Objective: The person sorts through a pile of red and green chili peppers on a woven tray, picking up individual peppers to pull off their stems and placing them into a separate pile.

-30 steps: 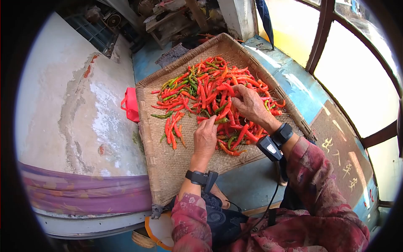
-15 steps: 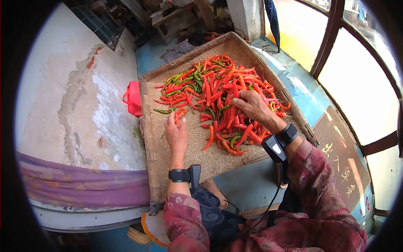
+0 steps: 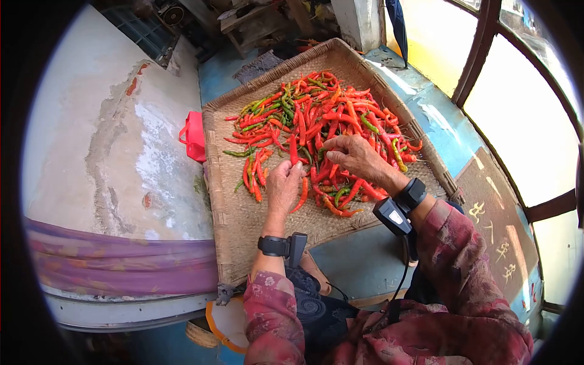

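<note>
A heap of mostly red chili peppers [image 3: 340, 115], with some green ones among them, lies in a wide woven tray [image 3: 243, 243]. At the heap's near left edge, my left hand [image 3: 284, 188] has its thumb and fingers closed on a red chili pepper [image 3: 294, 151] that points away from me. My right hand [image 3: 362, 161] is bent over the middle of the heap, thumb and fingertips drawn together. What it pinches, if anything, is hidden. A small group of red and orange chilies [image 3: 255, 173] lies apart on the tray's left side, near a green chili [image 3: 238, 152].
A raised woven rim [image 3: 420, 131] surrounds the tray. Left of it are a red bag [image 3: 194, 137] and a peeling wall [image 3: 121, 152]. A dark umbrella [image 3: 396, 30] hangs by the windows at right. Beyond the tray stands a wooden bench [image 3: 249, 18].
My left hand has let go of chilies at the left, which now lie on the tray, and moved right to a red chili. My right hand has shifted slightly left and toward me.
</note>
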Tool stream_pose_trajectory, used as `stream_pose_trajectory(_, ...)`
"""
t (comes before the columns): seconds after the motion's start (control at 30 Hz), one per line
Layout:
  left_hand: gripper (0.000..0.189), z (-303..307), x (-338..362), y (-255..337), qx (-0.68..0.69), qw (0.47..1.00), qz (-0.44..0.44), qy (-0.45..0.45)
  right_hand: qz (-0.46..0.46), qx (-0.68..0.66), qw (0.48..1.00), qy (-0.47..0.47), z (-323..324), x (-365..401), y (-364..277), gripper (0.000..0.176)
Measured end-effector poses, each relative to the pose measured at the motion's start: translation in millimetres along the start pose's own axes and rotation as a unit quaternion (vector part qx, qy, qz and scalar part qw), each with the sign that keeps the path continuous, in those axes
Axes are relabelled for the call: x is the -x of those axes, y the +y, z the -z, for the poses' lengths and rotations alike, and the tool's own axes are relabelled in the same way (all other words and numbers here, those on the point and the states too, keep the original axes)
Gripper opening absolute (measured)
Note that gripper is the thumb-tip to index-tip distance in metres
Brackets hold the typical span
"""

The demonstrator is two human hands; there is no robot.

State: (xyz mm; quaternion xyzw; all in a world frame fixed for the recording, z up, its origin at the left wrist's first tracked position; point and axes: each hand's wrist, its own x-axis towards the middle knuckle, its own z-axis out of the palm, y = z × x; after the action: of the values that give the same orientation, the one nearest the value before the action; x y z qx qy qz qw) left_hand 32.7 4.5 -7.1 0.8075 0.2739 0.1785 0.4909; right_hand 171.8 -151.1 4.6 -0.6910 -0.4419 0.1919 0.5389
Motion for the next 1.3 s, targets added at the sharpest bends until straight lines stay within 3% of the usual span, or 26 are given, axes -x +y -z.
stream_pose_trajectory(0.1,0.027,32,-16,-30,-0.149,0.966,-0.024,0.209,-0.032,-0.016,0.999,-0.001,15,1,-15,0.031)
stream_pose_trajectory(0.13,0.027,32,-15,-32,-0.149,0.966,-0.021,0.208,-0.061,-0.034,0.998,-0.006,19,2,-16,0.03)
stream_pose_trajectory(0.17,0.027,32,-14,-34,-0.308,0.892,-0.125,0.306,-0.09,-0.052,0.995,-0.009,23,1,-16,0.028)
stream_pose_trajectory(0.2,0.027,32,-13,-36,-0.451,0.773,-0.223,0.387,-0.075,-0.072,0.995,0.003,24,1,-12,0.026)
stream_pose_trajectory(0.23,0.027,29,-7,-34,-0.453,0.774,-0.222,0.383,-0.079,-0.073,0.994,0.003,26,2,-12,0.026)
stream_pose_trajectory(0.27,0.027,22,-1,-32,-0.407,0.881,-0.116,0.21,-0.08,-0.08,0.994,0.004,28,1,-12,0.025)
stream_pose_trajectory(0.3,0.027,15,3,-30,-0.339,0.94,-0.005,0.027,-0.08,-0.087,0.993,0.004,31,0,-14,0.024)
stream_pose_trajectory(0.33,0.027,7,5,-31,-0.339,0.94,-0.002,0.025,-0.087,-0.094,0.992,0.01,31,0,-19,0.022)
stream_pose_trajectory(0.4,0.026,-8,9,-32,-0.392,0.914,0.015,-0.1,-0.073,-0.092,0.993,0.011,30,-5,-15,0.023)
stream_pose_trajectory(0.63,0.027,-1,4,-34,-0.359,0.926,0.033,-0.11,-0.081,-0.109,0.991,0.019,31,-4,-11,0.02)
stream_pose_trajectory(0.7,0.028,21,-1,-16,-0.321,0.944,0.065,-0.044,-0.083,-0.118,0.989,0.011,35,-5,-12,0.02)
stream_pose_trajectory(0.77,0.035,42,-7,-30,-0.377,0.92,-0.012,0.108,-0.071,-0.138,0.987,0.032,36,-4,-12,0.02)
stream_pose_trajectory(0.8,0.035,39,-6,-32,-0.376,0.92,-0.015,0.107,-0.068,-0.151,0.985,0.05,38,-2,-14,0.02)
stream_pose_trajectory(0.87,0.047,37,-10,-32,-0.43,0.851,-0.075,0.292,-0.056,-0.178,0.977,0.104,40,-2,-17,0.02)
stream_pose_trajectory(0.9,0.047,31,-13,-28,-0.43,0.851,-0.08,0.291,-0.054,-0.179,0.976,0.108,43,-3,-18,0.02)
stream_pose_trajectory(0.97,0.06,5,-15,-19,-0.226,0.97,-0.057,0.065,-0.061,-0.218,0.968,0.106,47,-3,-18,0.02)
stream_pose_trajectory(1.03,0.066,-29,-11,2,-0.189,0.98,-0.023,-0.059,-0.051,-0.244,0.962,0.115,50,-5,-18,0.02)
stream_pose_trajectory(1.1,0.067,-58,-12,-9,-0.285,0.947,-0.144,-0.032,-0.068,-0.279,0.952,0.111,53,-5,-19,0.019)
stream_pose_trajectory(1.17,0.071,-76,-15,-16,-0.296,0.941,-0.162,-0.021,-0.072,-0.274,0.952,0.115,55,-5,-23,0.019)
stream_pose_trajectory(1.23,0.075,-82,-13,-3,-0.322,0.942,-0.096,-0.017,-0.057,-0.244,0.961,0.119,56,-3,-26,0.018)
stream_pose_trajectory(1.27,0.069,-80,-13,2,-0.249,0.965,0.012,-0.082,-0.06,-0.271,0.953,0.122,55,-4,-25,0.017)
stream_pose_trajectory(1.3,0.069,-79,-15,1,-0.25,0.965,0.013,-0.084,-0.063,-0.271,0.953,0.124,56,-3,-25,0.017)
